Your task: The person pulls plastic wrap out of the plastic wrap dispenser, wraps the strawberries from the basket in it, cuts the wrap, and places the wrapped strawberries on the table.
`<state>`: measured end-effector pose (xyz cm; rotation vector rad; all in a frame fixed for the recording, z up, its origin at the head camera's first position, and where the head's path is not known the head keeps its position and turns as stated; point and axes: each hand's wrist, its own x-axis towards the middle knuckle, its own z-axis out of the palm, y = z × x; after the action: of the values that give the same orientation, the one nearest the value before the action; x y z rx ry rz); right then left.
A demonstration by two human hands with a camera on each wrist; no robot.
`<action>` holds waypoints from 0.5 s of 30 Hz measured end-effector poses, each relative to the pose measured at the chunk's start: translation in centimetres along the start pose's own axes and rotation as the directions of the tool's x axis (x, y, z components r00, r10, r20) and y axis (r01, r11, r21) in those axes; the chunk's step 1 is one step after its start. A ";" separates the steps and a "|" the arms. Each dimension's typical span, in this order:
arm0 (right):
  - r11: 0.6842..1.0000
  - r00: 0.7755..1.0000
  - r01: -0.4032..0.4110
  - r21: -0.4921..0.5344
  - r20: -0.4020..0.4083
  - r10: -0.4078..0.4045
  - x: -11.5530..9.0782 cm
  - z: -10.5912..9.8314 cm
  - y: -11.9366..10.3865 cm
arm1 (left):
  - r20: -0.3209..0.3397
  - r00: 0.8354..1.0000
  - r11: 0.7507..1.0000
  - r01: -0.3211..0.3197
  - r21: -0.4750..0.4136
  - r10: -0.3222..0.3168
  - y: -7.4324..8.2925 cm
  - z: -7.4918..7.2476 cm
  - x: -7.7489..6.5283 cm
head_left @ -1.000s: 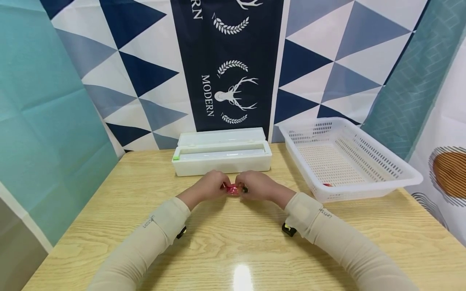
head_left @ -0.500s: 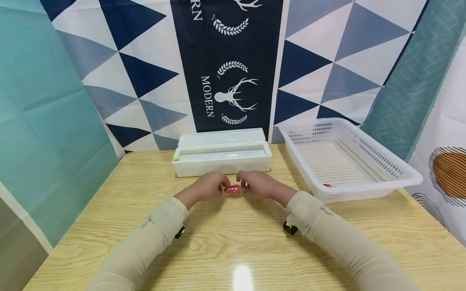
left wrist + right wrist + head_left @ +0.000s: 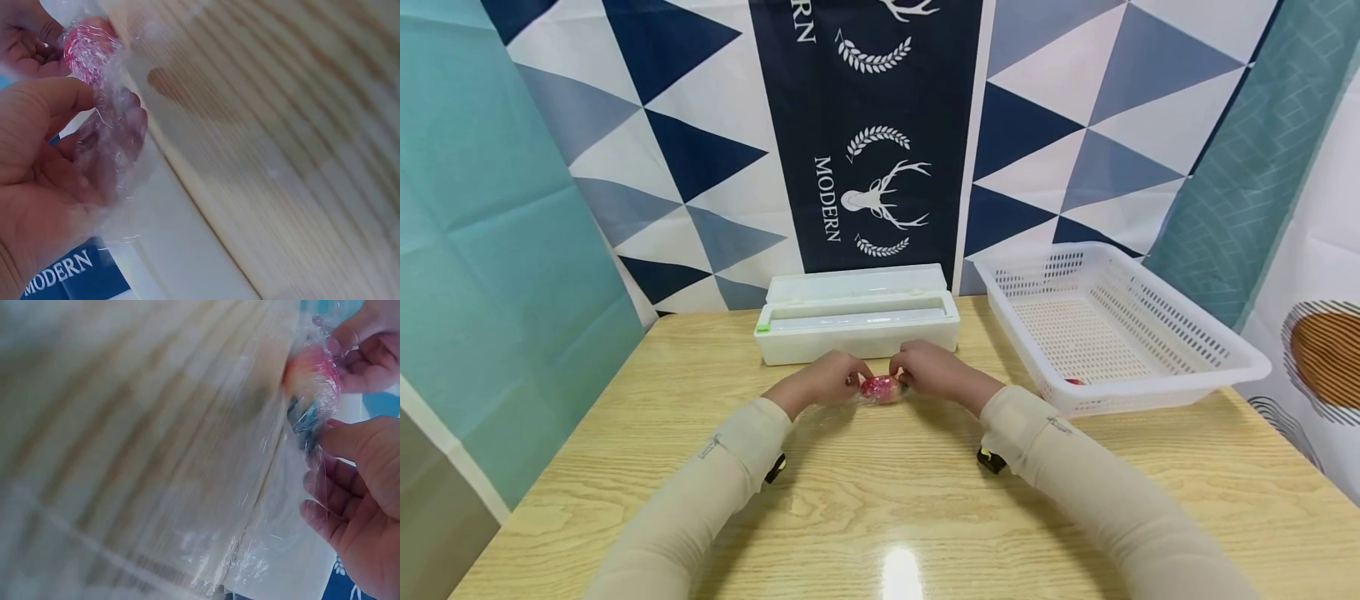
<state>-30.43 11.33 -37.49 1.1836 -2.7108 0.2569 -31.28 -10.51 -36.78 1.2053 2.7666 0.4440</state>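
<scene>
A strawberry (image 3: 880, 389), red with a pale shoulder and a green top, lies between the two hands, wrapped in crinkled cling film (image 3: 119, 144). At its red end my left hand (image 3: 831, 377) pinches the film between thumb and finger, the other fingers loosely bent behind it. My right hand (image 3: 928, 368) pinches the film by the green end; in the right wrist view the strawberry (image 3: 312, 375) sits just beyond the thumb tip. A loose sheet of the film spreads over the wood in that view.
Behind the hands stands a long white cling film box (image 3: 861, 337), lid up, with a green slider at its left. To the right, a white perforated basket (image 3: 1150, 387) holds a small red thing (image 3: 1075, 382). Everything rests on a wooden table (image 3: 880, 500).
The hands have drawn slightly apart, so more of the strawberry shows between them. It has turned a little, and the right hand has risen slightly. Box and basket have stayed put.
</scene>
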 end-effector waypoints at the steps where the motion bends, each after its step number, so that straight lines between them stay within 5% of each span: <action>1: 1.000 1.000 -0.010 -0.003 0.011 0.010 0.1 0.1 0.2 | 0.014 1.000 1.000 0.013 -0.001 -0.013 -0.2 0.0 0.0; 10: 0.998 0.992 -0.055 -0.032 0.114 0.058 0.6 0.8 1.0 | 0.082 0.979 0.972 0.195 -0.129 -0.185 -2.5 0.3 -0.7; 15: 0.994 0.985 -0.106 -0.012 0.138 0.106 0.6 0.7 1.3 | 0.110 0.974 0.957 0.217 -0.194 -0.199 -3.0 0.2 -1.1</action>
<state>-31.81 11.63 -38.13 1.0959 -2.8978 0.1890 -32.60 -13.24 -37.88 0.8559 2.6549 0.6197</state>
